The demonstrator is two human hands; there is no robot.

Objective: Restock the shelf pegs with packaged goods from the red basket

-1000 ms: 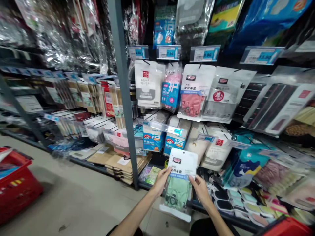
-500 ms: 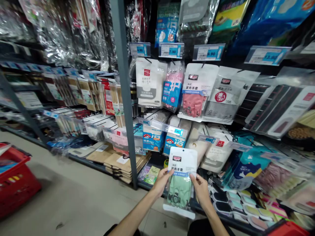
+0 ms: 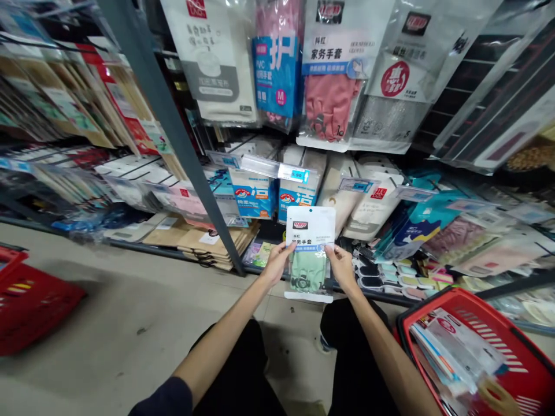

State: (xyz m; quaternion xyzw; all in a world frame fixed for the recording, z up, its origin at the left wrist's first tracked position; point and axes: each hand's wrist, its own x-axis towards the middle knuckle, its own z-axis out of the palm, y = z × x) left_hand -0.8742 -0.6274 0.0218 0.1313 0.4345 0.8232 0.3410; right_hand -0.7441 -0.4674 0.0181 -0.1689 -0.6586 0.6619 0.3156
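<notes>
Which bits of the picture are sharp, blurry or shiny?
Head view, centre: the white plastic packet of pale-green gloves looks fairly crisp; head view, far left: the red plastic basket is blurred; head view, above the packet: a clear plastic price strip catches white glare.

View tipped down; top price-tag row gone from sight. Right-hand red shopping basket (image 3: pixel 511 341), earlier just a corner, now shows packages (image 3: pixel 455 341) inside. Black trouser legs (image 3: pixel 355 358) more exposed, dark left sleeve (image 3: pixel 167 398) newly visible.
</notes>
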